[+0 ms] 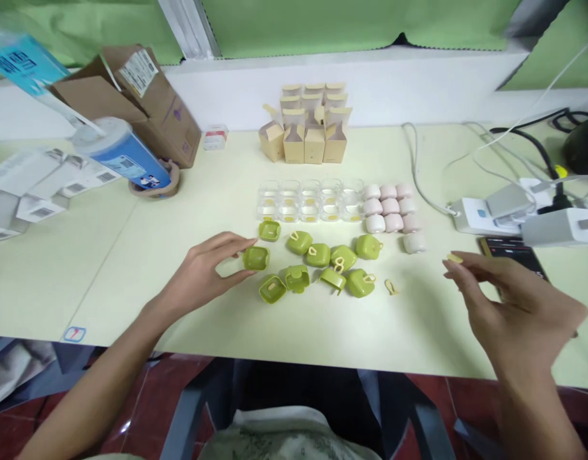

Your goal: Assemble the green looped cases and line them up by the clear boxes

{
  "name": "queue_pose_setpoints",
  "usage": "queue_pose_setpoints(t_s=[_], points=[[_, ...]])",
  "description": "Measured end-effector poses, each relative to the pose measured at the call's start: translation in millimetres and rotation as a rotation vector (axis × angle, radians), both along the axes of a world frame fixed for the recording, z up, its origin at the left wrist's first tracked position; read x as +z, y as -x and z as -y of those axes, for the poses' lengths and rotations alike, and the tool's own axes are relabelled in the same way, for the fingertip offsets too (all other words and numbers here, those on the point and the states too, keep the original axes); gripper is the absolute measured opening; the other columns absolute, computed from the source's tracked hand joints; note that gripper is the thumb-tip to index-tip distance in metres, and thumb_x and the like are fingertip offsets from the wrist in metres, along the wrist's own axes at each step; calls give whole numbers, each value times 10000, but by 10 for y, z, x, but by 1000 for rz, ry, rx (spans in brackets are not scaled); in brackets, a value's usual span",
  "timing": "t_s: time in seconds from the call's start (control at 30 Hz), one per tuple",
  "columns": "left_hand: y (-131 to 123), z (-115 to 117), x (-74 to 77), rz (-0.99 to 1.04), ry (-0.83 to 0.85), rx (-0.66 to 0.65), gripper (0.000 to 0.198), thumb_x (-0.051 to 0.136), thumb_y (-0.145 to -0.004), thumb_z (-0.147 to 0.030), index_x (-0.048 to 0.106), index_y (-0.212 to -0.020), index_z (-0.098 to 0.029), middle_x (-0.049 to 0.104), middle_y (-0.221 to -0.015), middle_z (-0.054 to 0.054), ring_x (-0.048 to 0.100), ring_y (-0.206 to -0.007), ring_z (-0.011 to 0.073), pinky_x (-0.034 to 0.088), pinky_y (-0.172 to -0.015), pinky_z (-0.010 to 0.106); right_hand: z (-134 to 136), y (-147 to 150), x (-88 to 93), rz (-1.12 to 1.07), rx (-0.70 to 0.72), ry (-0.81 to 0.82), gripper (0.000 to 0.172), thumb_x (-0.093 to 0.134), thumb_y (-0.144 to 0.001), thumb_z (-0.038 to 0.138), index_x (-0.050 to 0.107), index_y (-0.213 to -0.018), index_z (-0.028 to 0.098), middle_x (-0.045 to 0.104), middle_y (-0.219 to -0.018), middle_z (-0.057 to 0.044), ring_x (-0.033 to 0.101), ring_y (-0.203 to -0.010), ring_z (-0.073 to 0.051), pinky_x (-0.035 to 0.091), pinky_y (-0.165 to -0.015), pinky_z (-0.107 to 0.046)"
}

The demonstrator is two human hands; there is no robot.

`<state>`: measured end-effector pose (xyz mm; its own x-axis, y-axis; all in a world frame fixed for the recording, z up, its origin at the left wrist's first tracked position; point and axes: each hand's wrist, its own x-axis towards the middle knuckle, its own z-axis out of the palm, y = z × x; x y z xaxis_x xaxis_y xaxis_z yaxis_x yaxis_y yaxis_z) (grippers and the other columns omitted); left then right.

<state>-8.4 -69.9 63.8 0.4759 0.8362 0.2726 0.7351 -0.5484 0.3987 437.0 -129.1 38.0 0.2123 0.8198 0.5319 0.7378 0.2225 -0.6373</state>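
My left hand [210,265] has its thumb and index finger at either side of a small green open cup [256,258], gripping it. A similar green cup [269,230] lies just behind it, and another green cup [272,289] with a small pale piece inside is in front. My right hand [509,306], off to the right, pinches a small yellow strip [455,258] between thumb and fingertips. Several rounded green cases [361,283], some with pale yellow loops, are grouped in the middle. A loose yellow loop [391,287] lies to their right.
Behind the green pieces stand rows of clear cups [309,209] and whitish-pink rounded pieces [393,222]. Small open cardboard boxes [314,144] stand by the wall. To the left are a blue canister [126,160] and a carton [166,121]; to the right, white chargers [485,214] with cables.
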Motion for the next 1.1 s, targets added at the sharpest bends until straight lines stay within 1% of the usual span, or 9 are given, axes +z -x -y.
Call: queue_pose_setpoints(t_s=[0.07, 0.13, 0.27, 0.37, 0.43, 0.5, 0.73, 0.93, 1.1], points=[[105, 78, -187, 23, 50, 66, 326, 720, -1052, -427, 753, -1357, -315, 833, -1256, 60, 789, -902, 203, 707, -914, 409, 53, -155, -196, 181, 11, 15, 159, 792, -1026, 330, 865, -1156, 384, 831, -1020, -54, 772, -809, -332, 613, -760, -530], [100, 86, -331, 30, 67, 93, 315, 704, -1063, -479, 764, -1325, -316, 832, -1290, 61, 799, -924, 205, 710, -937, 410, 66, -175, -343, 258, 45, 16, 196, 745, -1050, 304, 856, -1186, 391, 825, -1016, -66, 746, -723, -302, 602, -675, -499], [-18, 16, -452, 67, 12, 113, 326, 660, -1083, -542, 772, -1317, -343, 802, -1317, 48, 783, -900, 188, 708, -952, 408, 85, -40, -478, 394, 94, 0, 243, 672, -1085, 215, 829, -1255, 288, 826, -1062, -102, 785, -775, -271, 624, -673, -432], [-64, -32, -438, 49, -39, 94, 316, 690, -1072, -518, 778, -1324, -349, 750, -1379, 73, 766, -1029, 220, 699, -958, 431, 134, 34, -500, 469, 141, -30, 227, 680, -1081, 203, 827, -1253, 220, 818, -1098, -123, 815, -865, -261, 664, -734, -400], [-79, -79, -406, 7, -74, 61, 275, 699, -1073, -461, 789, -1308, -349, 754, -1389, 79, 722, -1195, 268, 671, -1025, 480, 172, 55, -486, 440, 183, -2, 234, 693, -1077, 215, 824, -1271, 206, 809, -1116, -129, 813, -886, -252, 675, -763, -394], [-103, -156, -370, -18, -106, 25, 245, 680, -1083, -390, 792, -1296, -347, 795, -1332, 67, 671, -1263, 295, 632, -1082, 527, 200, 65, -459, 392, 205, 32, 233, 703, -1076, 236, 826, -1272, 203, 793, -1109, -122, 808, -887, -245, 672, -765, -390], [-280, -483, -287, -93, -6, 9, 398, 737, -981, -275, 766, -1377, -283, 821, -1086, 72, 665, -1257, 326, 627, -1016, 512, 177, 111, -449, 349, 200, 182, 343, 727, -1065, 409, 817, -1331, 211, 757, -1179, -129, 775, -901, -264, 649, -773, -424], [-370, -548, -282, -131, 56, 66, 425, 694, -998, -212, 748, -1419, -206, 853, -1034, 57, 679, -1224, 321, 590, -1023, 495, 116, 201, -485, 325, 211, 130, 243, 693, -1080, 302, 830, -1222, 160, 754, -1090, -105, 694, -686, -156, 620, -671, -341], [-383, -518, -294, -68, 69, 113, 393, 739, -980, -209, 777, -1371, -190, 864, -1044, 50, 677, -1190, 298, 573, -1008, 444, 71, 277, -338, 305, 194, 54, 203, 707, -1078, 249, 824, -1204, 142, 749, -1106, -116, 674, -678, -142, 574, -625, -321]])
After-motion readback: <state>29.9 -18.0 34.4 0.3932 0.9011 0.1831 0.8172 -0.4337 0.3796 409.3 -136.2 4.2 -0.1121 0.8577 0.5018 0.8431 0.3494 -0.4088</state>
